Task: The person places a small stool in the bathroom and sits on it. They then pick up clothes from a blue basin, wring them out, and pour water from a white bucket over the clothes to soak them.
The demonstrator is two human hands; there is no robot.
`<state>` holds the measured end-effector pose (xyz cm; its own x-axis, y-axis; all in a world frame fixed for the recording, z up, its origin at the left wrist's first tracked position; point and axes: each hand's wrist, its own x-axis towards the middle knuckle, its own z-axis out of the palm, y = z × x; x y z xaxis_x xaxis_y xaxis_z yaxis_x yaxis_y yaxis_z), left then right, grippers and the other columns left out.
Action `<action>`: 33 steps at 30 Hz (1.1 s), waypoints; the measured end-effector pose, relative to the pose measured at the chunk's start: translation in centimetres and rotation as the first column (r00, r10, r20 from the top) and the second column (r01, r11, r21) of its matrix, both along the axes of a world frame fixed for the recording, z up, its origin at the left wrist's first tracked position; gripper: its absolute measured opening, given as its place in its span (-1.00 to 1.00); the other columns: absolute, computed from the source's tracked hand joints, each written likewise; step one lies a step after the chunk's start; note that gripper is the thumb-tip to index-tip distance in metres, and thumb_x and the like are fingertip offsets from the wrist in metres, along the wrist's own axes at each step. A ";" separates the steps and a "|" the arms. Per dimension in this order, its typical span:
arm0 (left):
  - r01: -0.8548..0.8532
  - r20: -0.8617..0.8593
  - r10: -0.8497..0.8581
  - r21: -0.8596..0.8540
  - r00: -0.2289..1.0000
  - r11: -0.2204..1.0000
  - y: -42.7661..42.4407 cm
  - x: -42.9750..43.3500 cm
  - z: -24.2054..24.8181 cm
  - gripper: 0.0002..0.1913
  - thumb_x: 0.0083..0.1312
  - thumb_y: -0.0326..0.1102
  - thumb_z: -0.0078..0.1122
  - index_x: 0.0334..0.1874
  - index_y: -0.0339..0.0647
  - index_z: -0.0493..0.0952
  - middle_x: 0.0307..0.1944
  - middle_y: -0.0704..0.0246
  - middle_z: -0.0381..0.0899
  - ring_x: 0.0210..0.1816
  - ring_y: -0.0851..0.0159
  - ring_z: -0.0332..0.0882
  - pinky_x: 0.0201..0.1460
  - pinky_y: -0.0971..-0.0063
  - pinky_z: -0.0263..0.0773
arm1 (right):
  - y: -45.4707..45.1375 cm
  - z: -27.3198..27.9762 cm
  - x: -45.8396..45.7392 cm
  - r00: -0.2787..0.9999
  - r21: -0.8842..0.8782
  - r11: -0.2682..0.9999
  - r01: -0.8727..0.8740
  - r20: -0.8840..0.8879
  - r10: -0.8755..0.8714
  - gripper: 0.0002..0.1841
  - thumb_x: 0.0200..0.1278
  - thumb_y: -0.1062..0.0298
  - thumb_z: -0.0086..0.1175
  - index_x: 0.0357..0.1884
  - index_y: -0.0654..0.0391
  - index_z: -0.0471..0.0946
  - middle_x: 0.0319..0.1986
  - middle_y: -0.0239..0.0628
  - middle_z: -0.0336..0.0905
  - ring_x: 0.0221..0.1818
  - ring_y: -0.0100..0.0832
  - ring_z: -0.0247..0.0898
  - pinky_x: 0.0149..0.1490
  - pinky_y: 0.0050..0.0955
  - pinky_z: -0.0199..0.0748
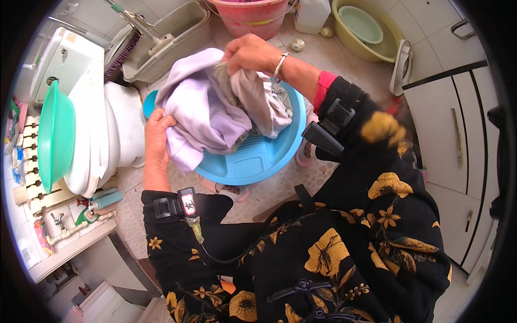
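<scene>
A lilac fabric garment [202, 101] is spread between my hands above a blue plastic washbasin [258, 161] with a ribbed washboard part. At its left edge my left hand [157, 129] pinches the cloth between thumb and fingers. My right hand [250, 54] grips bunched fabric at the upper part, where the lilac garment meets a greyish-beige cloth [258, 101]. That beige cloth hangs down into the basin. More light grey cloth [282, 97] lies at the basin's right side, partly covered. The fingertips of my right hand are partly hidden.
A white toilet [125, 121] and a green basin [56, 137] stand at left. Behind are a mop bucket [173, 40], a red bucket [250, 20], a white jug [313, 16] and a yellowish tub [363, 44]. White cabinets [440, 133] line the right. A small blue container [150, 103] sits beside the washbasin.
</scene>
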<state>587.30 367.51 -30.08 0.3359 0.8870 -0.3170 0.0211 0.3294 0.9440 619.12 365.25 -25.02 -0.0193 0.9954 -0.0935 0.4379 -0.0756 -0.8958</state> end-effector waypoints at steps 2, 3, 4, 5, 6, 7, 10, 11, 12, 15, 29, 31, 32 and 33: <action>0.014 -0.111 -0.010 0.032 0.994 0.999 -0.8 -0.2 -0.8 -0.89 0.10 -0.59 0.05 -0.39 -0.19 0.45 -0.42 0.47 0.51 -0.38 0.46 0.44 -0.20 0.58 0.42 | -0.4 2.5 -1.3 1.000 0.055 0.998 -0.012 -0.020 0.013 -0.75 -0.18 0.42 0.29 -0.34 0.17 0.69 -0.52 -0.38 0.60 -0.45 -0.51 0.43 -0.32 -0.46 0.41; 0.003 -0.231 0.002 0.021 0.973 1.000 -1.3 -0.4 -1.4 -0.89 0.12 -0.57 0.07 -0.33 -0.21 0.50 -0.40 0.47 0.53 -0.37 0.47 0.46 -0.20 0.60 0.40 | -0.6 3.7 -1.8 1.000 0.074 0.997 -0.005 0.003 0.005 -0.76 -0.18 0.42 0.29 -0.34 0.17 0.69 -0.53 -0.38 0.60 -0.46 -0.52 0.42 -0.33 -0.46 0.41; 0.024 -0.255 -0.020 0.010 0.967 1.000 -2.0 -0.4 -2.2 -0.88 0.13 -0.55 0.08 -0.30 -0.22 0.52 -0.40 0.47 0.54 -0.36 0.47 0.46 -0.20 0.61 0.39 | -0.9 4.8 -2.1 0.994 0.014 1.000 0.010 -0.112 -0.008 -0.79 -0.16 0.45 0.29 -0.36 0.16 0.69 -0.57 -0.41 0.56 -0.50 -0.58 0.38 -0.39 -0.50 0.37; 0.005 -0.329 -0.008 -0.010 0.944 1.000 -2.6 -0.5 -2.9 -0.88 0.15 -0.54 0.08 -0.27 -0.22 0.54 -0.39 0.47 0.55 -0.36 0.47 0.46 -0.19 0.62 0.38 | -1.0 5.9 -2.4 0.986 0.034 0.999 0.022 -0.163 -0.016 -0.81 -0.12 0.44 0.30 -0.36 0.17 0.68 -0.56 -0.41 0.56 -0.52 -0.60 0.37 -0.42 -0.53 0.35; 0.040 -0.449 -0.061 -0.055 0.891 0.998 -3.0 -0.4 -3.3 -0.74 0.17 -0.51 0.10 -0.08 -0.25 0.57 -0.29 0.44 0.61 -0.30 0.42 0.52 -0.15 0.61 0.39 | -1.2 7.0 -2.8 0.978 0.054 0.998 0.032 -0.208 -0.020 -0.82 -0.08 0.43 0.31 -0.36 0.17 0.68 -0.56 -0.41 0.55 -0.53 -0.62 0.35 -0.44 -0.56 0.32; 0.072 -0.427 -0.083 -0.043 0.901 0.996 -3.4 -0.3 -3.4 -0.68 0.16 -0.48 0.13 0.00 -0.25 0.53 -0.20 0.39 0.61 -0.20 0.40 0.52 -0.07 0.57 0.38 | -1.3 7.9 -3.1 0.971 0.069 0.996 0.049 -0.236 -0.031 -0.84 -0.05 0.42 0.31 -0.35 0.18 0.68 -0.56 -0.42 0.55 -0.55 -0.64 0.34 -0.47 -0.59 0.30; 0.135 -0.438 -0.154 -0.075 0.886 0.988 -4.4 0.5 -2.0 -0.39 0.14 -0.40 0.21 0.31 -0.22 0.36 0.20 0.21 0.49 0.22 0.29 0.42 0.28 0.41 0.27 | -1.3 10.2 -3.9 0.913 0.056 0.998 -0.006 -0.406 0.029 -0.88 -0.03 0.43 0.31 -0.40 0.20 0.70 -0.53 -0.32 0.62 -0.47 -0.52 0.45 -0.38 -0.48 0.43; 0.181 -0.360 -0.178 -0.026 0.916 0.983 -4.7 1.1 -1.0 -0.39 0.14 -0.40 0.22 0.30 -0.24 0.37 0.20 0.21 0.49 0.22 0.28 0.42 0.29 0.41 0.26 | -1.2 10.7 -4.2 0.894 0.076 0.997 0.004 -0.447 0.031 -0.89 -0.03 0.45 0.31 -0.40 0.20 0.70 -0.51 -0.31 0.63 -0.45 -0.51 0.47 -0.36 -0.48 0.45; 0.226 -0.290 -0.211 0.017 0.933 0.974 -5.0 1.7 0.1 -0.40 0.14 -0.39 0.22 0.30 -0.25 0.37 0.20 0.22 0.49 0.23 0.27 0.41 0.31 0.40 0.25 | -1.1 11.1 -4.4 0.873 0.096 0.995 0.015 -0.487 0.034 -0.89 -0.02 0.46 0.31 -0.39 0.20 0.70 -0.49 -0.31 0.64 -0.44 -0.51 0.48 -0.34 -0.48 0.47; 0.319 -0.232 -0.299 0.054 0.926 0.946 -6.6 3.6 3.2 -0.37 0.16 -0.33 0.31 0.29 -0.34 0.35 0.18 0.26 0.51 0.22 0.29 0.43 0.32 0.43 0.24 | -1.0 12.1 -5.0 0.797 0.108 0.992 0.059 -0.604 0.018 -0.89 0.01 0.53 0.27 -0.36 0.26 0.68 -0.40 -0.23 0.66 -0.36 -0.44 0.56 -0.24 -0.48 0.55; -0.302 0.392 0.287 -0.022 0.874 0.953 -6.2 4.4 5.0 -0.59 0.45 -0.31 -0.04 0.29 -0.31 0.35 0.28 0.25 0.39 0.27 0.26 0.36 0.32 0.31 0.27 | 0.5 14.0 -2.3 0.787 0.341 0.923 0.177 -0.612 0.075 -0.87 0.14 0.45 0.23 -0.29 0.24 0.59 -0.45 -0.29 0.57 -0.45 -0.42 0.48 -0.33 -0.46 0.45; -0.360 0.511 0.287 0.049 0.810 0.932 -5.3 3.2 6.5 -0.59 0.47 -0.27 -0.11 0.29 -0.33 0.35 0.29 0.24 0.39 0.30 0.21 0.34 0.39 0.27 0.21 | 0.6 12.5 -0.2 0.768 0.147 0.960 0.239 -0.633 -0.094 -0.87 0.20 0.43 0.16 -0.26 0.26 0.58 -0.41 -0.26 0.58 -0.41 -0.39 0.50 -0.29 -0.44 0.47; -0.342 0.554 0.255 0.058 0.793 0.938 -4.9 2.7 7.3 -0.58 0.49 -0.22 -0.14 0.28 -0.34 0.34 0.29 0.22 0.40 0.32 0.19 0.33 0.40 0.25 0.19 | 1.0 11.8 0.2 0.763 0.180 0.944 0.278 -0.638 -0.103 -0.86 0.12 0.45 0.25 -0.30 0.28 0.61 -0.42 -0.24 0.61 -0.43 -0.40 0.53 -0.28 -0.46 0.52; -0.316 0.565 0.210 0.095 0.798 0.944 -4.7 2.2 8.0 -0.56 0.49 -0.19 -0.15 0.28 -0.34 0.35 0.26 0.21 0.43 0.29 0.19 0.36 0.38 0.25 0.22 | 1.5 10.9 0.4 0.758 0.208 0.925 0.319 -0.642 -0.117 -0.84 0.03 0.47 0.33 -0.34 0.31 0.64 -0.43 -0.22 0.64 -0.44 -0.41 0.56 -0.28 -0.48 0.58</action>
